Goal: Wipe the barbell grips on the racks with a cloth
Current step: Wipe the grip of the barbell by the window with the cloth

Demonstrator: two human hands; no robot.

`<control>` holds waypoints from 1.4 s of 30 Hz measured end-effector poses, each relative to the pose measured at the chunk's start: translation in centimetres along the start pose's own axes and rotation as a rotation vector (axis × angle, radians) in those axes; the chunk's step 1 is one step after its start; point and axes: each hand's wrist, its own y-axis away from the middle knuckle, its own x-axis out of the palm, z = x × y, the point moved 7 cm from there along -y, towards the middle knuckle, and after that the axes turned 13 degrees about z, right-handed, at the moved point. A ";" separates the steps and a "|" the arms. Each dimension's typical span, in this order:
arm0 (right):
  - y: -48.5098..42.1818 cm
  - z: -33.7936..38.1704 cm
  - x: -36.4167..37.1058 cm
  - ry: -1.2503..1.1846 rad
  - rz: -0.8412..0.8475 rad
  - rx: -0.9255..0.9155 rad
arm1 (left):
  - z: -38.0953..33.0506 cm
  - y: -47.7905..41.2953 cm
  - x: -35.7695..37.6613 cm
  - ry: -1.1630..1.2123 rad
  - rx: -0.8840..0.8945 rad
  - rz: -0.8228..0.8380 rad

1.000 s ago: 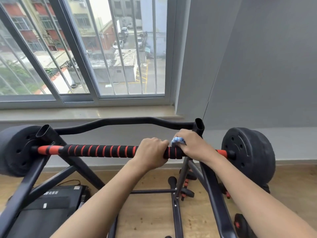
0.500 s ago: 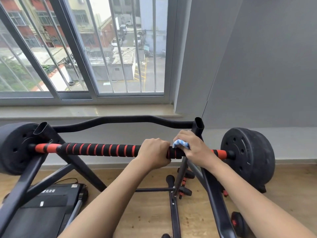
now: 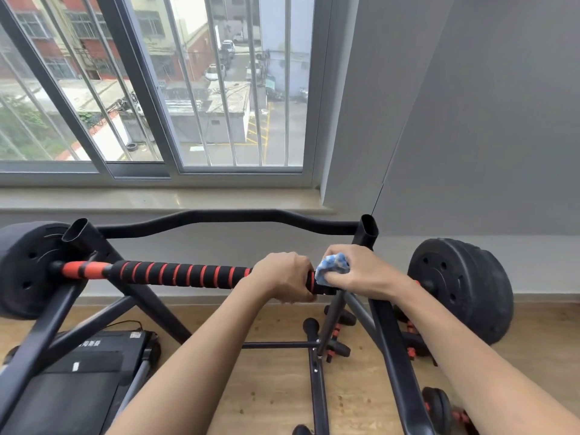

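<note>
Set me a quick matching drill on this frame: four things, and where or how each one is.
Things: 1 left hand; 2 cloth; 3 treadmill; 4 right weight plate.
States: A on the floor, lower left; B bunched under the right hand; C gripping the barbell grip bare; D black, beside the grey wall.
Pairs: 1-C, 2-B, 3-A, 4-D.

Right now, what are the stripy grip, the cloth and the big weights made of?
The grip looks like soft foam, matt black with red stripes, slightly ribbed. The cloth is soft fabric, blue and white, since it bunches up in the right hand. The weights are matt black, dull and slightly rough, probably plastic or rubber coated; I cannot tell what is inside.
</note>
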 end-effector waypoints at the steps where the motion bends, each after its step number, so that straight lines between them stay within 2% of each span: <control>1: -0.1 -0.1 0.2 0.029 -0.016 0.002 | -0.1 0.2 -0.1 -0.045 -0.001 -0.062; 9: -0.4 -0.8 0.6 0.064 -0.144 0.032 | -1.1 2.0 0.5 -0.224 -0.010 -0.422; 16: -0.1 -0.8 1.2 0.056 -0.132 0.088 | -1.7 3.0 2.2 -0.234 -0.051 -0.596; 18: 0.0 -0.8 1.2 0.030 -0.091 0.108 | -1.6 3.1 2.1 -0.171 -0.038 -0.523; 23: 0.6 -0.6 1.4 0.005 -0.009 0.122 | -0.5 1.6 1.4 -0.025 0.004 -0.082; 25: 0.6 -0.5 1.5 0.000 -0.039 0.122 | -0.4 1.4 1.4 -0.036 -0.022 -0.029; 27: 0.7 -0.4 1.6 -0.004 -0.083 0.114 | -0.7 1.7 1.4 -0.062 -0.033 -0.085; 31: 0.9 -0.5 2.0 0.017 -0.150 0.104 | -1.2 3.2 1.4 -0.177 -0.041 -0.376; 33: 0.9 -0.6 1.9 0.019 -0.176 0.107 | -1.7 3.8 1.9 -0.221 -0.043 -0.459; 38: 0.7 -0.3 1.8 0.056 -0.120 0.140 | -2.4 4.7 3.1 -0.246 -0.039 -0.687; 40: 0.6 -0.2 1.8 0.062 -0.103 0.159 | -2.6 4.7 3.2 -0.237 -0.039 -0.691; 42: 0.5 -0.1 1.8 0.057 -0.087 0.174 | -2.4 4.5 2.9 -0.189 -0.018 -0.551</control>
